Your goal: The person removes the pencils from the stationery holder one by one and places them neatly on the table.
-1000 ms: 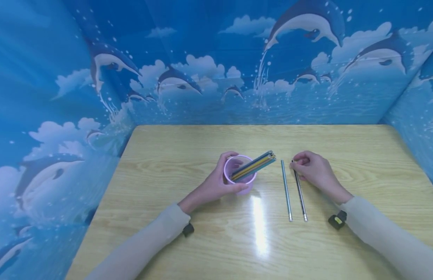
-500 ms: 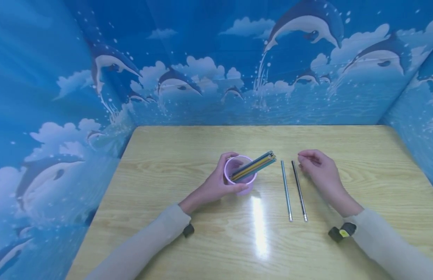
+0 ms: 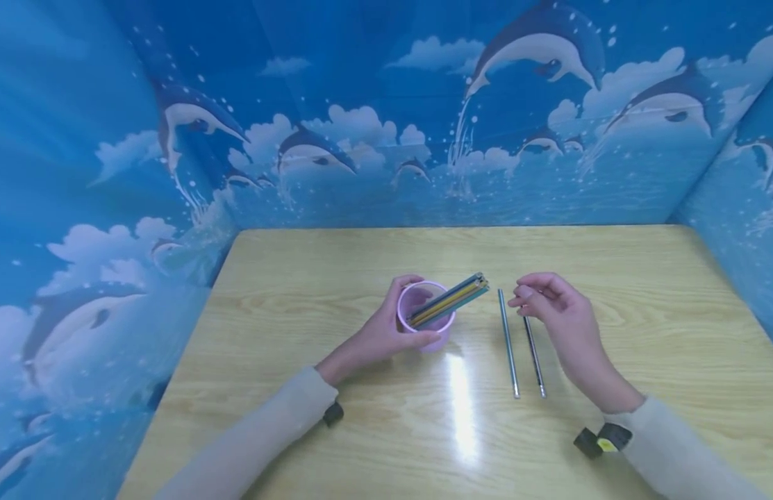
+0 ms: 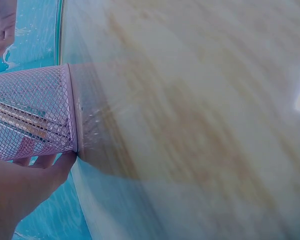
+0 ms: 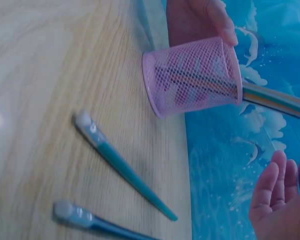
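A pink mesh pencil cup (image 3: 437, 339) stands on the table with my left hand (image 3: 386, 335) gripping its side, thumb in front. Several pencils (image 3: 449, 301) in blue, yellow and teal lean out of it toward the right. To the right of the cup lie two loose pencils, a teal one (image 3: 508, 347) and a dark one (image 3: 534, 355), nearly parallel, eraser ends nearest me. My right hand (image 3: 564, 323) hovers by the dark pencil's far end, covering that end in the head view. The right wrist view shows its fingers (image 5: 264, 190) loosely bent and holding nothing.
The wood-grain table (image 3: 323, 271) carries a bright light reflection in front of the cup. Blue dolphin-print sheets (image 3: 361, 173) enclose its back and sides. A small black device (image 3: 601, 441) sits at the right wrist.
My right hand let go of the dark pencil and drew back right, then moved left again over its far end. My left hand and the cup stay put.
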`<state>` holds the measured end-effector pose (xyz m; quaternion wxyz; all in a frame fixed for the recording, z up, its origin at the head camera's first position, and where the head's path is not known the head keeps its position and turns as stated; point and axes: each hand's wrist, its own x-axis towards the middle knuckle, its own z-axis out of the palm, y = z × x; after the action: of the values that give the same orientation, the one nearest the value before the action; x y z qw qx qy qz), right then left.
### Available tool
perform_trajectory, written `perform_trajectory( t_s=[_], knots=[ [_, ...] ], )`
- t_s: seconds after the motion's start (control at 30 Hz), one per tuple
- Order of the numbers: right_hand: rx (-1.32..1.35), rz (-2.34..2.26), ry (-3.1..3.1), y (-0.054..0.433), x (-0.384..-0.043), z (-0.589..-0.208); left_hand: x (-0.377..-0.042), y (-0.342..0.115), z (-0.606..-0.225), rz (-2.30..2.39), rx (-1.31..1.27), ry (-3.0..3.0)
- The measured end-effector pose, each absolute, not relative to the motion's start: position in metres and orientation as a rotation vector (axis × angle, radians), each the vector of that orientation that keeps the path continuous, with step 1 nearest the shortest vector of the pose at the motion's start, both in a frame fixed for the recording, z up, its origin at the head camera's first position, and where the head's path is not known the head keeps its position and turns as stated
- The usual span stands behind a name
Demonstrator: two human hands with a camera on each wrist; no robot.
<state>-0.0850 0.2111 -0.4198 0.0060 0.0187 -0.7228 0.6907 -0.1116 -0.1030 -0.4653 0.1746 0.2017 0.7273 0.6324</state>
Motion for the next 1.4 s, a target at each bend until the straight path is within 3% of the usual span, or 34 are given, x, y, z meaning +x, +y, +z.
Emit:
perform_trajectory(
  t_s=[0.4,0.87,1.4],
  knots=[
    [0.213,2.14,-2.268,0.181,-0.079,-0.419,-0.114,-0.1,-0.468,1.812,0.599,2.041],
    [0.18,2.097,-2.287,0.166,-0.08,-0.421,-0.111,-0.1,-0.468,1.796,0.583,2.066],
    [0.171,2.167,-1.829,0.17,-0.079,-0.42,-0.113,-0.1,-0.466,1.843,0.578,1.985]
  ],
)
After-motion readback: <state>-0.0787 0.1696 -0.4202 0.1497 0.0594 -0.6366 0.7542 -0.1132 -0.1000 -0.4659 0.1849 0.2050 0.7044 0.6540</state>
